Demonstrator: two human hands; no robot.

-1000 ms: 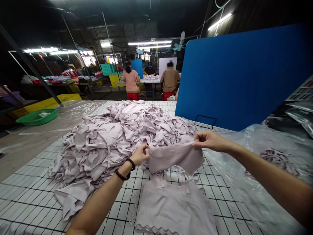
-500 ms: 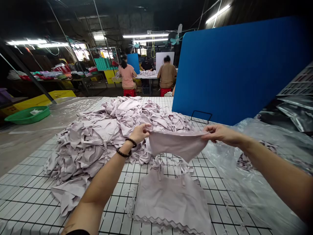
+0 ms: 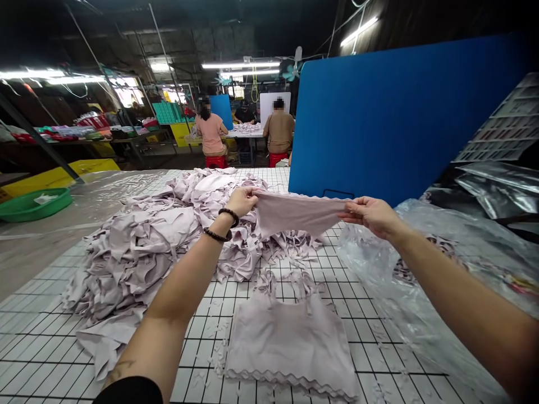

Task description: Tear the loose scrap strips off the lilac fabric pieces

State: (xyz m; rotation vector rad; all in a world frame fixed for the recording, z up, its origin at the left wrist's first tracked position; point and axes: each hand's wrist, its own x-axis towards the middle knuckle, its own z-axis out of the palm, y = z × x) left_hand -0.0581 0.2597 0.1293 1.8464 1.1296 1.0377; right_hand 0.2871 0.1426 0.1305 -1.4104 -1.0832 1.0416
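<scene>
On the desk, the heap lies mostly left of the left fingers; a low sweep could snag it. The stack, below, might skew if brushed. The garment hangs between those and the right fingers, both pinched closed on it; the right grip, hard to see, could slip if loose.

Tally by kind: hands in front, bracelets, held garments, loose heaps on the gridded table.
Bare left hand and bare right hand: 2
Dark beaded bracelets: 2
Held lilac-grey cloth garment: 1
Large loose lilac-grey cloth heap: 1
Total: 6
</scene>
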